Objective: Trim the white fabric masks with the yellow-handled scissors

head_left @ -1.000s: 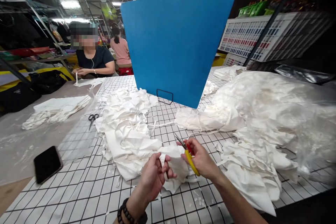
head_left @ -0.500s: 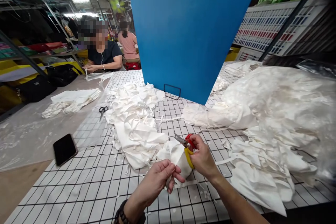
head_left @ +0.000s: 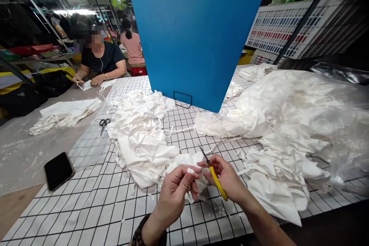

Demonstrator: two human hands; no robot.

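My left hand [head_left: 180, 186] pinches the edge of a white cloth piece [head_left: 188, 158] between thumb and fingers, low over the table. Close beside it, my right hand [head_left: 223, 177] is closed around scissors [head_left: 215, 178] with yellow handles, their blades pointing up and away to the left. The right fingertips are near the cloth too; whether they grip it I cannot tell. Part of the cloth is hidden behind both hands. Small white scraps [head_left: 220, 209] lie on the table just below.
White cloth heaps lie left [head_left: 141, 138] and right [head_left: 279, 180]. A blue board [head_left: 196, 38] stands behind them. Dark scissors [head_left: 104, 123] and a phone [head_left: 59, 171] lie at left. A co-worker [head_left: 102, 59] handles white cloth across the table. Stacked crates [head_left: 282, 30] stand at right.
The scissors have swung in my right hand, blades now steeper and handles toward the lower right. My right fingers have spread toward the left hand. The view has turned slightly right.
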